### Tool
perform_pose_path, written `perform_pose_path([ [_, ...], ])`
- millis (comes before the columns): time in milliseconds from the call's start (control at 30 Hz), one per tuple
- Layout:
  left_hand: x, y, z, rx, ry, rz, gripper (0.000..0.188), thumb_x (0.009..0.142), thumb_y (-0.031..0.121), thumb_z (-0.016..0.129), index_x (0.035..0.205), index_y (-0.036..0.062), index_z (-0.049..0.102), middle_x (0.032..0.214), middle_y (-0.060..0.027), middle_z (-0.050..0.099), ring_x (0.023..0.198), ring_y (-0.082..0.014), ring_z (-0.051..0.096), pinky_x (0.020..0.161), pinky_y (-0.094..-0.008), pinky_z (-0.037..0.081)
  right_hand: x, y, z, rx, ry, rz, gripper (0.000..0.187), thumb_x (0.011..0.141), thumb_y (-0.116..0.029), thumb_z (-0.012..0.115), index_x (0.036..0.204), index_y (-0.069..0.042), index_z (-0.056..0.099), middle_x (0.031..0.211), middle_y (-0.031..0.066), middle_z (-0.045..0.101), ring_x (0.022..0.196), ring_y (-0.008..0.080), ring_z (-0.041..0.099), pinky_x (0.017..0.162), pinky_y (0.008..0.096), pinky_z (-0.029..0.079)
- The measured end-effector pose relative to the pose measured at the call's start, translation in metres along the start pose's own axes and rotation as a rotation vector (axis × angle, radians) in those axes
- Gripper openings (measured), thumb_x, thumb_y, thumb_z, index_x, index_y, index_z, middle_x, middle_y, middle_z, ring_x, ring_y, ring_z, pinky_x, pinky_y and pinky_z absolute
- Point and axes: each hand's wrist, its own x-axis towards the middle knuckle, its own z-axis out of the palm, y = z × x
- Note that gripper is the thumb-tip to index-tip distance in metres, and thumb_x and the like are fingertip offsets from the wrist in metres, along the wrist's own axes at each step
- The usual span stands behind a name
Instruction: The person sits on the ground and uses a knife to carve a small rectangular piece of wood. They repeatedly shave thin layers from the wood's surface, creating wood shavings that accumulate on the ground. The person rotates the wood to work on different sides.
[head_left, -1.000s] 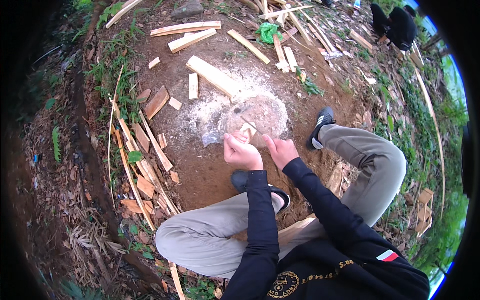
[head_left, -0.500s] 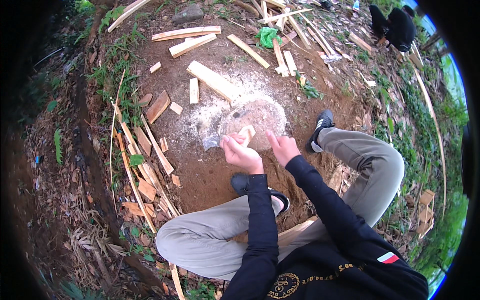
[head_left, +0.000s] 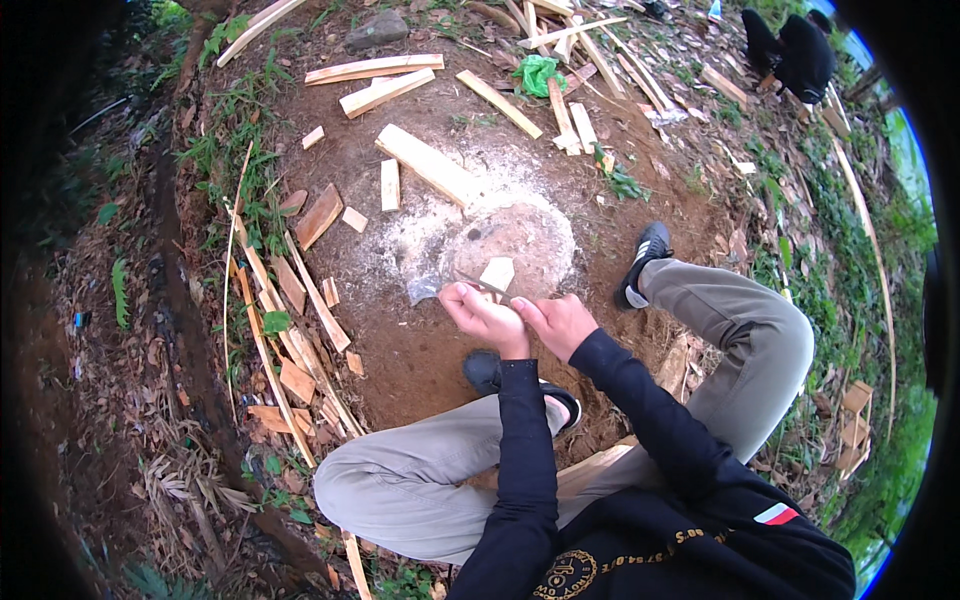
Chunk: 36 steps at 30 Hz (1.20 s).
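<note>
My left hand [head_left: 487, 322] is closed around a small pale wood block [head_left: 497, 271], whose pointed upper end sticks up past the fingers. Beside it, my right hand [head_left: 560, 326] is closed on a knife; the handle is hidden in the fist. The thin dark knife blade [head_left: 484, 284] lies slantwise across the near side of the block, toward the left fingertips. Both hands meet or nearly meet in front of a round stump-like base [head_left: 520, 240] dusted with pale shavings.
A thick plank [head_left: 428, 166] and a short block [head_left: 390, 186] lie beyond the base. Wood strips [head_left: 300, 345] line the left side, near a clear plastic piece [head_left: 424, 289]. A green plastic bag [head_left: 538, 74] sits farther off. Another person [head_left: 803, 58] crouches at the far right.
My right hand has moved left and down against my left hand, bringing the blade into view across the block. The block's tip has turned more upright in my left hand.
</note>
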Motion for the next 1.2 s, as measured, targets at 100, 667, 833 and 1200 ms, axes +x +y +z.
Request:
perform_pose_path([
  [100, 0.008, -0.010, -0.004, 0.153, -0.026, 0.216, 0.027, 0.104, 0.024, 0.043, 0.084, 0.0048, 0.042, 0.081, -0.0018, 0.043, 0.076, -0.0126, 0.043, 0.069, -0.0296, 0.039, 0.004, 0.002, 0.004, -0.046, 0.030, 0.030, 0.054, 0.099, -0.045, 0.048, 0.073, -0.002, 0.069, 0.065, 0.0221, 0.063, 0.063, 0.0412, 0.064, 0.063, 0.0492, 0.053],
  [667, 0.033, -0.002, 0.002, 0.067, -0.004, 0.138, 0.043, 0.107, 0.038, 0.036, 0.075, 0.0095, 0.038, 0.072, -0.0012, 0.041, 0.068, -0.0137, 0.044, 0.067, -0.0315, 0.044, 0.010, 0.002, -0.015, 0.172, 0.093, 0.231, 0.056, 0.097, -0.050, 0.054, 0.081, 0.003, 0.064, 0.065, 0.0252, 0.059, 0.065, 0.0401, 0.063, 0.062, 0.0429, 0.048],
  [833, 0.064, 0.020, 0.008, -0.103, -0.163, -0.394, 0.050, 0.101, 0.053, 0.041, 0.072, 0.0124, 0.042, 0.064, -0.0032, 0.046, 0.055, -0.0166, 0.046, 0.055, -0.0328, 0.045, 0.020, 0.011, -0.012, 0.410, 0.129, 0.125, 0.048, 0.093, -0.045, 0.064, 0.078, 0.000, 0.060, 0.065, 0.0115, 0.064, 0.059, 0.0233, 0.064, 0.056, 0.0364, 0.046],
  [1200, 0.041, 0.044, 0.010, 0.070, -0.289, -0.467, 0.070, 0.100, 0.065, 0.029, 0.100, 0.0018, 0.059, 0.082, -0.0060, 0.060, 0.068, -0.0149, 0.060, 0.058, -0.0264, 0.048, 0.009, -0.005, -0.034, 1.336, -0.277, 0.201, 0.029, 0.094, -0.009, 0.063, 0.080, -0.011, 0.039, 0.089, 0.0214, 0.068, 0.064, 0.0234, 0.068, 0.050, 0.0317, 0.053],
])
